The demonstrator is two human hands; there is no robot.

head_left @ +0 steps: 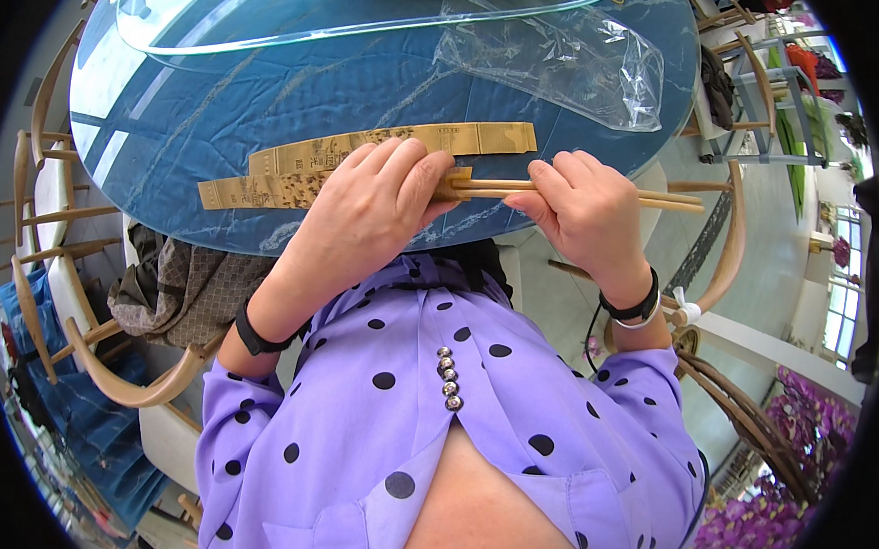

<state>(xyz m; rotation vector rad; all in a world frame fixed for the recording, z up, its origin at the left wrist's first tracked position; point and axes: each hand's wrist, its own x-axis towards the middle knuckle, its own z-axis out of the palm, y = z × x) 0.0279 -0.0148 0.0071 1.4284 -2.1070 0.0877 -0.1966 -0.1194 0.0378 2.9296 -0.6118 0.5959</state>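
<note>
My left hand [370, 195] is closed over the right-hand part of a tan printed paper chopstick sleeve [254, 192], just above the near edge of the table. A pair of light wooden chopsticks [493, 187] runs from the sleeve's right end across to my right hand [589, 207]. That hand grips them with bent fingers, and their far ends stick out to its right. Whether the chopsticks' left ends sit inside the sleeve is hidden by my left fingers. Behind it, a second tan sleeve [493, 138] lies on the table, partly covered by my left hand.
The round table [203, 102] has a blue marbled top. A glass turntable [361, 39] rises at the far side. Clear crumpled plastic wrap [563, 71] lies at the far right. Wooden chairs [736, 236] stand around, one with a brown patterned cloth [182, 290].
</note>
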